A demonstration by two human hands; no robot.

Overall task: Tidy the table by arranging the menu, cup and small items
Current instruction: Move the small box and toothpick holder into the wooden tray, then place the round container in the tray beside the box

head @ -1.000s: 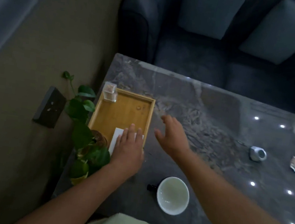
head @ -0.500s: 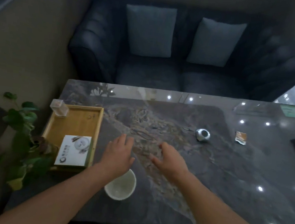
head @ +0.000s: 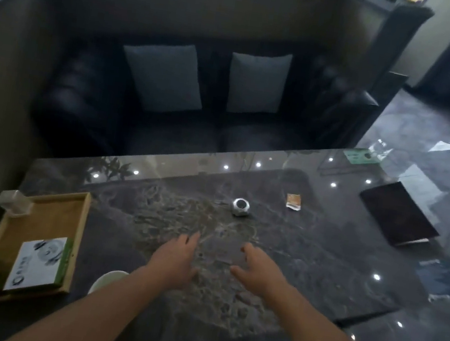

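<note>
Tray: wooden tray (head: 80,239) is sitting far left, holding a white card (head: 37,264).
Cup: white cup (head: 106,279) is waiting just beside it.
Hands: left hand (head: 176,259) and right hand (head: 260,270) are hovering over the counter (head: 321,256), fingers spread, empty.
Remaining: silver ball (head: 239,207), packet (head: 293,201) and dark menu (head: 397,213) are lying untidied farther right.

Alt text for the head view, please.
Both open and empty, the left hand and right hand reach over a dark marble table. A wooden tray holding a white card sits at left, a white cup beside it; a silver ball, packet and menu lie beyond.
</note>
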